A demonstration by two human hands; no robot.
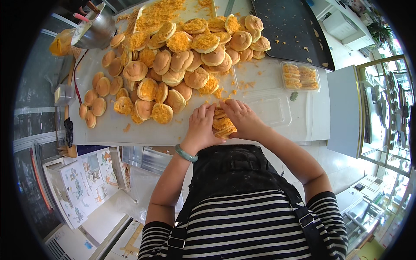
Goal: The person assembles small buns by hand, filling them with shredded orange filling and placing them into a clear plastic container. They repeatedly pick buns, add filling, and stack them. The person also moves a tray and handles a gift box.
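Near the table's front edge, my left hand (203, 126) and my right hand (243, 119) press in from either side on a short row of floss-covered buns (224, 125). The fingers of both hands curl over the row's far end and the thumbs close round its near end. Whether a container lies under these buns is hidden by my hands. Just beyond my hands spreads a large heap of round golden buns (172, 65), many coated on one face with orange shredded floss. An unfilled clear plastic container (271, 110) lies right of my right hand.
A clear container packed with floss-covered buns (301, 77) stands at the right. Behind the heap is a tray of orange floss (160, 15). A dark baking tray (294, 32) with crumbs lies far right, and a metal pot (96, 30) with utensils stands far left.
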